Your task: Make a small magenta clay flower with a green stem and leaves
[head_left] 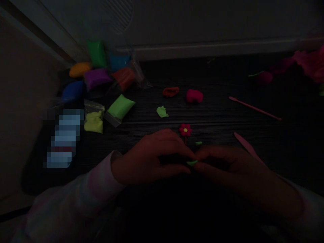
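"Where is the green sliver (191,163) sitting?"
"The right hand (238,168) is pinching its end; its long axis is running sideways toward the left hand (154,157), whose thumb is hanging spread from its fingers."
"And the flower (185,130)?"
"It's lying just beyond the left hand."

Head view, facing forward and steeply down over a dark tabletop (217,116).
The one camera, worn on the person's head, looks from six o'clock toward twelve, near enough that the left hand (154,155) and right hand (238,167) fill much of the lower half; forearms enter from about eight and four o'clock, and a wall (215,23) bounds the view at twelve.
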A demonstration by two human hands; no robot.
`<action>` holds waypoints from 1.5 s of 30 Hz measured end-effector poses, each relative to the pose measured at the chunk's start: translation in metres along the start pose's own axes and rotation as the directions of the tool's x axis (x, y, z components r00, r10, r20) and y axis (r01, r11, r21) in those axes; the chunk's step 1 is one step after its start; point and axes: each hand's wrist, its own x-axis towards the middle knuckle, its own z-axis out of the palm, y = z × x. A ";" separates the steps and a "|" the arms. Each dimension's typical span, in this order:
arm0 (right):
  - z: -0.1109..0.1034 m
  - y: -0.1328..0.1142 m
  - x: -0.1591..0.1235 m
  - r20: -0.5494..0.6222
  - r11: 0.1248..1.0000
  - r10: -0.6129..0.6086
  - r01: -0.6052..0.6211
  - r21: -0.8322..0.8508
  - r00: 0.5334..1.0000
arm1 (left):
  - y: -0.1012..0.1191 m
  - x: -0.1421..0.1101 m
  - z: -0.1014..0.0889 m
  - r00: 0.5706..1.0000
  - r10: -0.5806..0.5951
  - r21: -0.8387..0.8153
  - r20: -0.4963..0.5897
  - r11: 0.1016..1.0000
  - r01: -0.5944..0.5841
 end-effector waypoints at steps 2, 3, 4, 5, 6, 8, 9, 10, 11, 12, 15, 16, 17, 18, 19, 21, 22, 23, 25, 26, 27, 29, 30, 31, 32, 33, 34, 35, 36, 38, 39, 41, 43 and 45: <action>0.001 0.000 0.001 0.002 1.000 -0.017 0.017 0.003 1.000 | 0.001 -0.001 0.005 0.999 0.026 0.000 -0.036 1.000 -0.026; 0.001 0.000 0.001 0.005 1.000 -0.026 0.026 -0.002 1.000 | 0.001 -0.001 0.007 0.998 0.033 0.010 -0.052 0.999 -0.033; 0.001 0.000 0.001 0.011 0.999 -0.036 0.036 -0.015 0.999 | 0.001 -0.001 0.008 0.997 0.036 0.023 -0.063 0.999 -0.034; 0.000 -0.001 0.001 0.019 0.998 -0.052 0.053 -0.039 0.998 | 0.002 -0.002 0.009 0.997 0.036 0.036 -0.071 0.999 -0.034; -0.002 -0.001 0.000 0.022 0.994 -0.072 0.073 -0.077 0.997 | 0.002 -0.002 0.009 0.996 0.035 0.048 -0.077 0.998 -0.031; -0.007 0.000 -0.002 -0.046 0.971 -0.144 0.132 -0.197 0.988 | 0.002 -0.002 0.005 0.996 0.002 0.076 -0.087 0.997 0.004; -0.009 0.001 -0.003 -0.119 0.946 -0.200 0.160 -0.281 0.972 | 0.002 -0.002 0.003 0.994 -0.034 0.094 -0.106 0.995 0.044; -0.012 0.003 -0.003 -0.198 0.909 -0.271 0.183 -0.374 0.942 | 0.001 -0.002 0.000 0.987 -0.086 0.109 -0.133 0.989 0.100; -0.014 0.006 -0.003 -0.273 0.861 -0.350 0.193 -0.470 0.896 | -0.001 -0.002 -0.003 0.974 -0.149 0.118 -0.170 0.978 0.171; -0.015 0.009 -0.002 -0.301 0.806 -0.418 0.197 -0.558 0.857 | -0.003 -0.002 -0.006 0.953 -0.216 0.113 -0.210 0.963 0.243; -0.014 0.020 0.005 -0.248 0.630 -0.488 0.142 -0.763 0.837 | -0.009 -0.001 -0.009 0.874 -0.363 0.023 -0.324 0.920 0.391; -0.012 0.023 0.008 -0.229 0.593 -0.483 0.123 -0.796 0.845 | -0.012 -0.001 -0.008 0.850 -0.393 -0.024 -0.351 0.911 0.412; -0.010 0.025 0.010 -0.213 0.575 -0.473 0.117 -0.809 0.855 | -0.013 -0.001 -0.007 0.828 -0.417 -0.079 -0.376 0.904 0.420; -0.008 0.027 0.013 -0.203 0.570 -0.466 0.117 -0.814 0.861 | -0.015 0.000 -0.006 0.809 -0.437 -0.135 -0.394 0.898 0.420; -0.007 0.028 0.015 -0.197 0.574 -0.463 0.123 -0.810 0.864 | -0.016 0.000 -0.005 0.796 -0.455 -0.184 -0.400 0.890 0.416; -0.005 0.029 0.017 -0.199 0.585 -0.473 0.137 -0.799 0.858 | -0.016 0.000 -0.003 0.776 -0.488 -0.262 -0.400 0.872 0.413; -0.005 0.029 0.018 -0.202 0.589 -0.484 0.146 -0.795 0.852 | -0.016 0.000 -0.002 0.770 -0.499 -0.286 -0.397 0.865 0.413; -0.005 0.029 0.019 -0.206 0.596 -0.494 0.157 -0.787 0.845 | -0.015 0.000 -0.002 0.766 -0.505 -0.300 -0.397 0.860 0.412; -0.008 0.028 0.020 -0.216 0.617 -0.512 0.181 -0.765 0.831 | -0.015 0.001 -0.001 0.760 -0.510 -0.319 -0.403 0.857 0.405; -0.009 0.027 0.019 -0.223 0.630 -0.519 0.192 -0.753 0.825 | -0.014 0.001 -0.001 0.759 -0.510 -0.327 -0.405 0.856 0.401; -0.010 0.026 0.018 -0.232 0.641 -0.525 0.201 -0.740 0.819 | -0.014 0.001 -0.001 0.757 -0.513 -0.337 -0.406 0.853 0.397; -0.008 0.024 0.015 -0.249 0.660 -0.531 0.211 -0.721 0.810 | -0.012 0.000 0.001 0.744 -0.530 -0.376 -0.407 0.840 0.392; -0.006 0.024 0.012 -0.253 0.666 -0.533 0.216 -0.714 0.807 | -0.011 -0.001 0.002 0.736 -0.541 -0.399 -0.408 0.830 0.389; -0.004 0.024 0.008 -0.252 0.670 -0.535 0.222 -0.709 0.807 | -0.008 -0.003 0.004 0.727 -0.553 -0.424 -0.407 0.819 0.386; 0.000 0.025 0.005 -0.246 0.671 -0.536 0.230 -0.705 0.808 | -0.005 -0.005 0.006 0.718 -0.567 -0.451 -0.403 0.806 0.383; 0.003 0.026 0.001 -0.238 0.669 -0.538 0.238 -0.704 0.809 | -0.002 -0.008 0.008 0.711 -0.581 -0.477 -0.396 0.792 0.381; 0.007 0.029 -0.003 -0.229 0.665 -0.542 0.246 -0.705 0.809 | 0.002 -0.012 0.010 0.706 -0.594 -0.503 -0.385 0.777 0.379; 0.010 0.031 -0.005 -0.221 0.658 -0.548 0.252 -0.710 0.807 | 0.006 -0.015 0.013 0.702 -0.606 -0.529 -0.373 0.761 0.376; 0.013 0.034 -0.007 -0.217 0.649 -0.555 0.255 -0.716 0.803 | 0.011 -0.018 0.016 0.699 -0.617 -0.555 -0.361 0.744 0.371; 0.016 0.041 -0.009 -0.222 0.630 -0.574 0.252 -0.735 0.788 | 0.019 -0.022 0.023 0.693 -0.633 -0.599 -0.345 0.717 0.357; 0.016 0.044 -0.008 -0.229 0.620 -0.585 0.248 -0.744 0.778 | 0.022 -0.024 0.027 0.688 -0.641 -0.631 -0.339 0.698 0.339; 0.016 0.049 -0.006 -0.242 0.600 -0.611 0.242 -0.762 0.754 | 0.028 -0.026 0.035 0.670 -0.677 -0.756 -0.303 0.599 0.264; 0.016 0.052 -0.006 -0.255 0.581 -0.641 0.239 -0.778 0.724 | 0.034 -0.028 0.042 0.652 -0.722 -0.899 -0.234 0.415 0.137; 0.018 0.053 -0.009 -0.273 0.565 -0.672 0.240 -0.789 0.688 | 0.038 -0.031 0.047 0.639 -0.750 -0.972 -0.172 0.235 0.013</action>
